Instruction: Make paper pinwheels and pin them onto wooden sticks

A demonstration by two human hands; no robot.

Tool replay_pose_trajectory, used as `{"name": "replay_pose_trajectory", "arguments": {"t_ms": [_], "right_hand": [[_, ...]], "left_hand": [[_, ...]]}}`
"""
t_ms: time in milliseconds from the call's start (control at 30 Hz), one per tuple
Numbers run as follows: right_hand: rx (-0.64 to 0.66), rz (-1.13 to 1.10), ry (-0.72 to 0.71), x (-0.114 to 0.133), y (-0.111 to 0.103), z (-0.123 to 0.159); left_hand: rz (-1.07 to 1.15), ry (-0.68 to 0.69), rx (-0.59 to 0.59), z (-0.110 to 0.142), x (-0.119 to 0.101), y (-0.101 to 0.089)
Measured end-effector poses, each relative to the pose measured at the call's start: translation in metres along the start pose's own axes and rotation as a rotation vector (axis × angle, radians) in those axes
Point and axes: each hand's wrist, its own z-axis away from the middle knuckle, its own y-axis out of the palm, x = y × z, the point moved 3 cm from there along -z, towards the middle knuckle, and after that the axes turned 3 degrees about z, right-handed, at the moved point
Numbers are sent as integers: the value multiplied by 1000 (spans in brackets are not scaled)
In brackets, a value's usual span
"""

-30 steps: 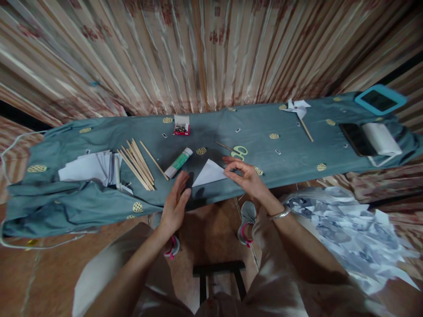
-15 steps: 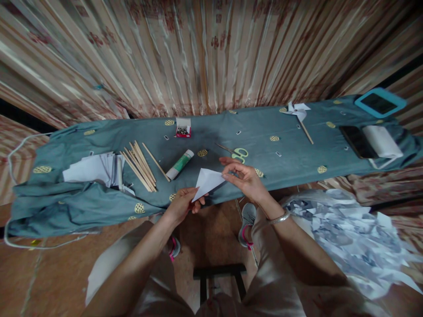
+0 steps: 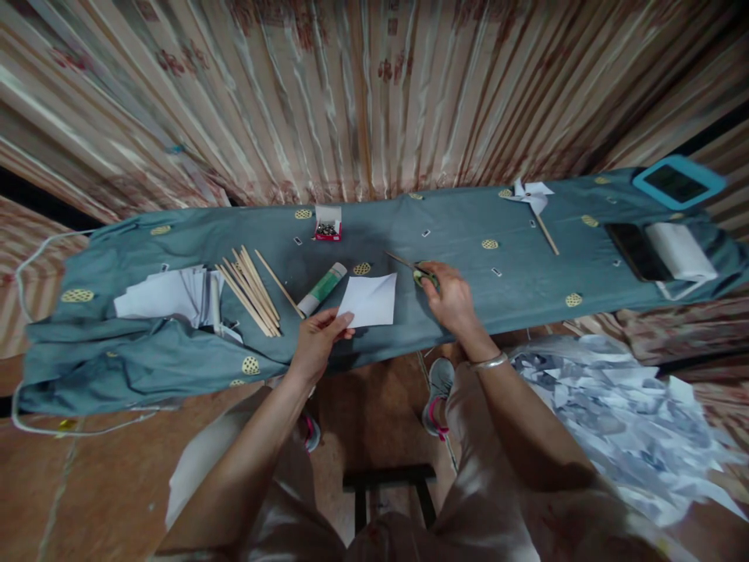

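Note:
My left hand (image 3: 321, 337) pinches the lower left corner of a square sheet of white paper (image 3: 370, 303), which is unfolded with a faint diagonal crease. To its right, my right hand (image 3: 450, 297) has its fingers closed on the green handles of a pair of scissors (image 3: 406, 263). The blades point to the upper left, and the scissors seem to rest on the cloth. Just beyond my left hand lies a green and white glue stick (image 3: 321, 289).
Wooden sticks (image 3: 251, 293) and a stack of white paper (image 3: 164, 295) lie left. A small box of pins (image 3: 328, 226) stands at the back. Right are a paper pinwheel (image 3: 531, 195), a phone (image 3: 635, 251) and a blue-framed device (image 3: 679, 183). Paper scraps (image 3: 620, 414) fill a bag below.
The paper has gone from a folded triangle to an open square in my left hand. My right hand has let go of the paper and moved right onto the scissors.

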Motion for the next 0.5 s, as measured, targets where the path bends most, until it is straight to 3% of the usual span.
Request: {"name": "replay_pose_trajectory", "arguments": {"t_ms": [167, 333, 433, 500], "right_hand": [[79, 244, -46, -7, 10, -6], [128, 359, 12, -4, 8, -9], [138, 282, 82, -2, 2, -6], [142, 92, 182, 0, 0, -3]], "left_hand": [[28, 90, -53, -7, -8, -2], [-75, 237, -88, -11, -21, -4], [-164, 323, -101, -14, -29, -9], [-212, 363, -126, -18, -33, -13]]}}
